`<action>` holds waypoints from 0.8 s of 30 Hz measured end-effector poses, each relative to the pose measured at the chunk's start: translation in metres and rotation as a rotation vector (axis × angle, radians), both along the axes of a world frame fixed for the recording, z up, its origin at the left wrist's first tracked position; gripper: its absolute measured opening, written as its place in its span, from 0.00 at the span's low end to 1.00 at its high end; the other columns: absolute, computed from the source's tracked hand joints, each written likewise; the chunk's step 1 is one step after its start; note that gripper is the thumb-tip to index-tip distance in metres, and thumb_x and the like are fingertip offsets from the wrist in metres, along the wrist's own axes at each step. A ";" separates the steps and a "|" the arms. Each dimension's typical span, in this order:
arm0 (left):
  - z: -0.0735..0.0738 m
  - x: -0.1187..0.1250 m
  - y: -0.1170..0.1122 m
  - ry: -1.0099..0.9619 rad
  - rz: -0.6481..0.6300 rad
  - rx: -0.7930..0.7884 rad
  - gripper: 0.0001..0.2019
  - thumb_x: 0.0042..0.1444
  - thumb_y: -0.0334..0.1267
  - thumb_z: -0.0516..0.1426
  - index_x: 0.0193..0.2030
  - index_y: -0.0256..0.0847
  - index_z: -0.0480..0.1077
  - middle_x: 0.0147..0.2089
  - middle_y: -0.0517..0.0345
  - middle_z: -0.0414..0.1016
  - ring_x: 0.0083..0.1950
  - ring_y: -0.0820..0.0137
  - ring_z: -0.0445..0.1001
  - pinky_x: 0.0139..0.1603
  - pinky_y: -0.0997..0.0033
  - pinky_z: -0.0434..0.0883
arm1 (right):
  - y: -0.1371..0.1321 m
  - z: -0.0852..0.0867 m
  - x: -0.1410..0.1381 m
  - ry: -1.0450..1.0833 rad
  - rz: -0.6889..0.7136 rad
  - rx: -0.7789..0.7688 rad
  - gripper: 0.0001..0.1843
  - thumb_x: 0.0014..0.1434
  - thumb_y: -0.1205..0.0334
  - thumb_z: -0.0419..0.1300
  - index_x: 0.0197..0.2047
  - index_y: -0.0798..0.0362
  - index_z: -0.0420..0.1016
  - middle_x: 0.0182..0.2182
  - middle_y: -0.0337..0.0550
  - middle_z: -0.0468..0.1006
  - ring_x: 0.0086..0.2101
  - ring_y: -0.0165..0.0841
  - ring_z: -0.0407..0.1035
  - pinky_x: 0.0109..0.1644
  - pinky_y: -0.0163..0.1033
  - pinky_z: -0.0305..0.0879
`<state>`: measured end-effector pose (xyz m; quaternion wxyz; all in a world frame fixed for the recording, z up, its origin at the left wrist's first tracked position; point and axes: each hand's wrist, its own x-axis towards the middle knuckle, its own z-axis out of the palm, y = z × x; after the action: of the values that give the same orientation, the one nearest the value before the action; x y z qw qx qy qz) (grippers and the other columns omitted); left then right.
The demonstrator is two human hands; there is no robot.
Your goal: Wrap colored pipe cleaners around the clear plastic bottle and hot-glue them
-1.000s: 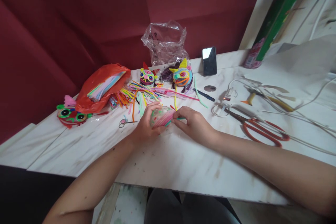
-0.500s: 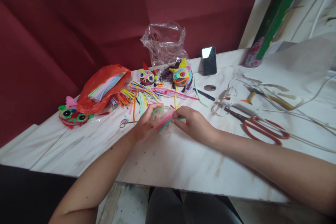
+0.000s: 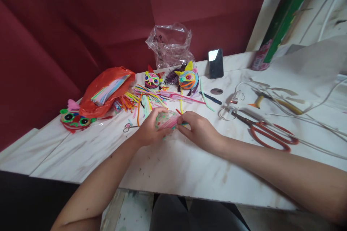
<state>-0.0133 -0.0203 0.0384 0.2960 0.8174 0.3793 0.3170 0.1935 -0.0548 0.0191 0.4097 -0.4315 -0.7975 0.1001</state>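
Note:
Between my hands is a rounded, pale ball (image 3: 168, 120) with pink strips across it and specks of green and red. My left hand (image 3: 150, 128) is wrapped round its left side, the thumb lying over the front. At the right edge, my right hand (image 3: 196, 128) pinches a strand, probably a green pipe cleaner, mostly hidden by the fingers. Behind the ball lie a yellow pipe cleaner (image 3: 181, 104) and a heap of loose coloured pipe cleaners (image 3: 148, 101). Small scissors (image 3: 130, 127) rest just left of my left hand.
Three animal-face figures, one green-eyed (image 3: 76, 119), one small (image 3: 152, 79), one blue (image 3: 188, 78), stand around a red bag (image 3: 108, 90) of pipe cleaners. A phone (image 3: 216, 63) leans at the back. Orange-handled scissors (image 3: 271, 135), pliers (image 3: 284, 104) and cables lie right.
My left thumb has come down over the front of the ball, covering part of the pink and green strips. My right hand stays pinched at the ball's right edge.

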 end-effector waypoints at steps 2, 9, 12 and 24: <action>0.001 -0.001 -0.001 0.000 -0.007 -0.005 0.30 0.46 0.47 0.66 0.53 0.43 0.61 0.56 0.47 0.67 0.57 0.55 0.69 0.56 0.55 0.68 | 0.001 -0.002 0.001 0.019 -0.019 -0.007 0.03 0.56 0.67 0.61 0.33 0.52 0.70 0.31 0.44 0.76 0.33 0.35 0.71 0.37 0.38 0.67; -0.004 -0.004 0.002 -0.068 0.039 -0.028 0.31 0.43 0.48 0.67 0.53 0.42 0.62 0.52 0.49 0.70 0.56 0.55 0.70 0.55 0.58 0.68 | 0.005 -0.005 0.005 0.096 0.030 -0.013 0.01 0.57 0.67 0.60 0.33 0.52 0.72 0.31 0.44 0.77 0.33 0.35 0.73 0.38 0.38 0.69; -0.008 -0.006 0.004 -0.086 0.039 -0.030 0.32 0.43 0.47 0.67 0.54 0.42 0.62 0.54 0.48 0.70 0.57 0.55 0.69 0.56 0.59 0.67 | 0.005 -0.005 0.005 0.130 0.035 -0.039 0.03 0.58 0.68 0.59 0.34 0.53 0.74 0.32 0.45 0.79 0.34 0.35 0.74 0.39 0.38 0.69; -0.003 -0.001 0.002 -0.050 0.041 -0.047 0.33 0.42 0.43 0.67 0.55 0.42 0.61 0.55 0.48 0.68 0.57 0.55 0.68 0.55 0.58 0.68 | 0.005 -0.005 0.001 0.161 0.004 -0.080 0.03 0.56 0.69 0.60 0.31 0.53 0.72 0.30 0.43 0.78 0.31 0.33 0.71 0.35 0.37 0.67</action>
<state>-0.0144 -0.0179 0.0351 0.3182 0.7939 0.3957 0.3344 0.1941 -0.0500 0.0138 0.4548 -0.4364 -0.7581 0.1673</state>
